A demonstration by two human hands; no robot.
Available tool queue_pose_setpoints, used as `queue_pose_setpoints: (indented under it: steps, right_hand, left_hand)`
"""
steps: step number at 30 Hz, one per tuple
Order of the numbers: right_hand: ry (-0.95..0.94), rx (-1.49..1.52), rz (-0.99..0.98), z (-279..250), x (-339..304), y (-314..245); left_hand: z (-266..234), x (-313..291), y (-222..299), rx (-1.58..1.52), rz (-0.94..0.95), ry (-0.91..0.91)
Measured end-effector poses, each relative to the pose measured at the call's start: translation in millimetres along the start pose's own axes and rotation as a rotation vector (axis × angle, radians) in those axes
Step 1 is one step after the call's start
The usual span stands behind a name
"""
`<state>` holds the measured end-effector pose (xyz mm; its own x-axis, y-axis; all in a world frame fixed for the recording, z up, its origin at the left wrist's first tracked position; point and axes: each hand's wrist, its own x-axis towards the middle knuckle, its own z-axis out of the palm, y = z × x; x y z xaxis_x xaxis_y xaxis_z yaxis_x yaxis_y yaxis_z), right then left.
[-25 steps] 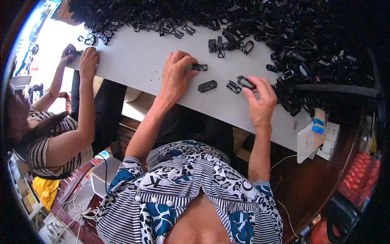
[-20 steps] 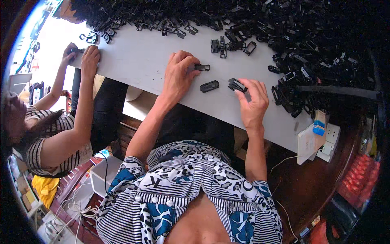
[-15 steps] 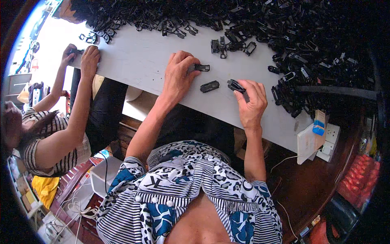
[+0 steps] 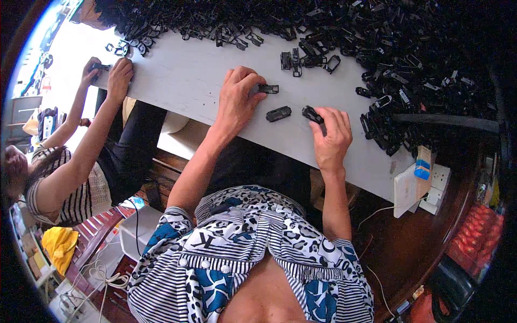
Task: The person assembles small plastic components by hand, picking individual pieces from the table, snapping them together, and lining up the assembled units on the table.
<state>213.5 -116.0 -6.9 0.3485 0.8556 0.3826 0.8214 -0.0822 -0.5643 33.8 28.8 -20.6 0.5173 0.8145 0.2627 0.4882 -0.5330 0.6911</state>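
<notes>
My left hand is closed on a black plastic frame piece, its rectangular open end sticking out to the right past the thumb and fingers. In my right hand, thumb and fingers pinch a second dark plastic part just above the white table. Between the two hands a black oblong part lies loose on the tabletop, touched by neither. Beyond it sits a small group of black frame pieces. My fingers partly hide both held parts.
A great heap of black plastic parts covers the far and right side of the table. At the left edge a co-worker's hands handle a dark part. A notepad and a white power strip stand at the right corner.
My right hand has shifted very slightly, and the part in it is turned a little. My left hand holds still. The co-worker has leaned slightly, with the hands barely moved.
</notes>
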Motion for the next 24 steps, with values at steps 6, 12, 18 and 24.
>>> queue_pose_setpoints:
  steps: [6,12,18,24]
  right_hand:
    - [-0.026,-0.032,0.009,-2.6,0.9,-2.6]
    - [-0.034,0.002,0.040,-3.1,1.2,-0.7]
    - [-0.020,0.003,0.067,-5.3,3.1,-5.5]
    - [-0.036,-0.070,0.075,-4.1,3.6,-5.8]
  left_hand:
    - [0.8,-0.2,0.2,-0.015,0.011,0.001]
    - [0.0,0.0,1.4,-0.004,-0.016,-0.009]
    - [-0.6,0.7,2.3,-0.015,-0.015,-0.006]
    - [0.2,1.1,1.9,-0.040,-0.029,-0.007]
